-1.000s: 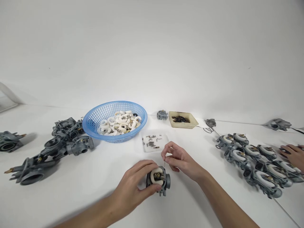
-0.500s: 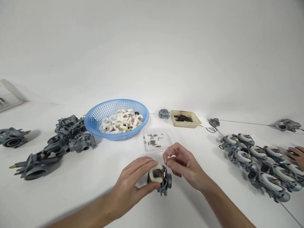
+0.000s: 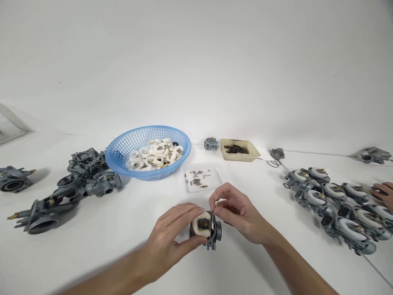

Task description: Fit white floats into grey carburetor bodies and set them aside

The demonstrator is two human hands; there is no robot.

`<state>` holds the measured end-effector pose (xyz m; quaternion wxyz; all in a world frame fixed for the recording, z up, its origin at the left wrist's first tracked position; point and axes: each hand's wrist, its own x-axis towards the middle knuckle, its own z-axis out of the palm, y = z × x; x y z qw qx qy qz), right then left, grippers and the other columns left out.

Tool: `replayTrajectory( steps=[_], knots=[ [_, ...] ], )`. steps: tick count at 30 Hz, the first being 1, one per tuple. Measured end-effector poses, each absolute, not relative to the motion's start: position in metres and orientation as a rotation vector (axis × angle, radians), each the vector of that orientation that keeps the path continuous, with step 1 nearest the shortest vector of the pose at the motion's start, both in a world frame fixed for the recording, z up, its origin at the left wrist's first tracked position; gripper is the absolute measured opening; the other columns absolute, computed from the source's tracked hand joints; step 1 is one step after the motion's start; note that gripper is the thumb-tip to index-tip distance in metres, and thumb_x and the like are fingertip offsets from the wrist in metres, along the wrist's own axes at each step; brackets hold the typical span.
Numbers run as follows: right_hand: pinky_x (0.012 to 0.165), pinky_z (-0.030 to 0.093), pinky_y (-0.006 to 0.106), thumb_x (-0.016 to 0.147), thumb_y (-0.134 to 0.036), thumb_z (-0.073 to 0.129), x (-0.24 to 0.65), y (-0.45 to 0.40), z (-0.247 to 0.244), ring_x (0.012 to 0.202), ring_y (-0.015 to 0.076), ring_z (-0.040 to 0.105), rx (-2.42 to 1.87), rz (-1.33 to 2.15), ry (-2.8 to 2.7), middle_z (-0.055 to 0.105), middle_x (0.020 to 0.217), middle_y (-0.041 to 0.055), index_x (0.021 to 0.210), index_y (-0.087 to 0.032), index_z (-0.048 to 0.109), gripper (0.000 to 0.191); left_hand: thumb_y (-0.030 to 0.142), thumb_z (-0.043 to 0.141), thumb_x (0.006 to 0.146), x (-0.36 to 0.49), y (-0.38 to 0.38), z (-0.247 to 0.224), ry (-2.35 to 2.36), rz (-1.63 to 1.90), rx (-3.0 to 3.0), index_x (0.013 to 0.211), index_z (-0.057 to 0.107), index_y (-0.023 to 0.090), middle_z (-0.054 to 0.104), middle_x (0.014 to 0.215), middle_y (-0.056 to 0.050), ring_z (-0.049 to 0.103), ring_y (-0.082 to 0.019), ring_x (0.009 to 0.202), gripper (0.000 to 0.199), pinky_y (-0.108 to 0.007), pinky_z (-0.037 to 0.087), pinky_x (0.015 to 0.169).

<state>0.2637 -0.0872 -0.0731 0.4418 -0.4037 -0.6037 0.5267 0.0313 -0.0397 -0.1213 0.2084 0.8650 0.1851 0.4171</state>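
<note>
On the white surface [image 3: 230,270], close to the person, sits a grey carburetor [image 3: 218,231] with a white float [image 3: 196,226] at its top. The left hand [image 3: 173,231] grasps the float between the thumb and the fingers, which cover the far side of the carburetor. The right hand [image 3: 238,211] pinches a thin pin [image 3: 213,214] between thumb and forefinger, right by the float; the pin's lower end is too small to make out.

Beyond the hands lies a shallow clear tray [image 3: 220,179] of small metal parts [image 3: 196,181]. Behind it to the left stands a blue basket [image 3: 129,141] heaped with white floats [image 3: 158,157]; to the right is a cream tub [image 3: 241,157] holding black rings [image 3: 235,149], with another carburetor [image 3: 211,143] just beside it.

More carburetors [image 3: 46,217] lie at the left, while a group with floats fitted [image 3: 351,229] spreads across the right. At the far right edge, a co-worker's hand [image 3: 385,194] is near that group, partly out of view.
</note>
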Motion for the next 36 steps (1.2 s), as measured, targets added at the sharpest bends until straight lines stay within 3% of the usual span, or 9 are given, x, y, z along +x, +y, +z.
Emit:
replayTrajectory(
  steps=[36],
  knots=[
    [0.058, 0.029, 0.025, 0.103, -0.029, 0.056, 0.2690, -0.0868, -0.0706, 0.063, 0.0079, 0.040, -1.019, 1.332, -1.552, 0.056, 0.096, 0.0008, 0.107, -0.023, 0.048, 0.012, 0.038, 0.064, 0.099, 0.0320, -0.0403, -0.1218, 0.504, 1.130, 2.413, 0.136, 0.057, 0.023, 0.071, 0.120, -0.007, 0.068, -0.020, 0.110, 0.040, -0.029, 0.056, 0.099]
  ],
)
